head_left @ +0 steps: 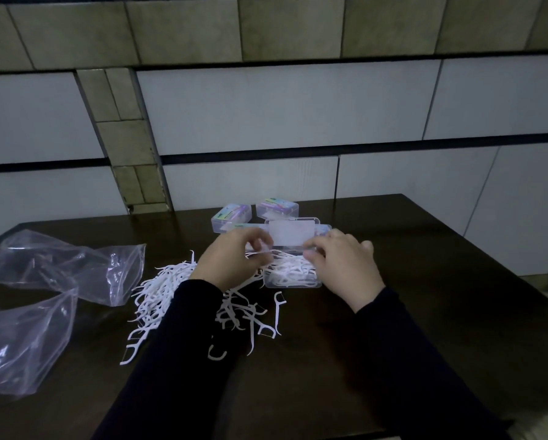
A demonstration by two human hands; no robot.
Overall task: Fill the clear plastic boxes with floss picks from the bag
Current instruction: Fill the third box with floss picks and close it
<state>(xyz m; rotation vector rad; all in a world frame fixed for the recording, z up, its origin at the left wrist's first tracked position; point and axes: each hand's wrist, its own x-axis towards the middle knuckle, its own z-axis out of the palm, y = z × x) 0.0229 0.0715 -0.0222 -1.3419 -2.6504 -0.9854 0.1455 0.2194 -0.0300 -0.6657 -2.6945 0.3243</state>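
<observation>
From the head camera we see the open box (pixel 293 274) on the dark desk (pixel 393 328), already holding a layer of floss picks, its lid (pixel 291 234) raised behind. Our left hand (pixel 234 258) pinches a pick at the box's left edge; our right hand (pixel 339 262) curls its grip on the right rim. We judge the step goes best if the right hand steadies the box while the pick is laid flat, lengthwise. The loose pile of picks (pixel 161 290) lies just left, partly under the left sleeve; the empty bag (pixel 60 271) sits well apart. Two closed boxes (pixel 231 217) behind crowd the lid.
</observation>
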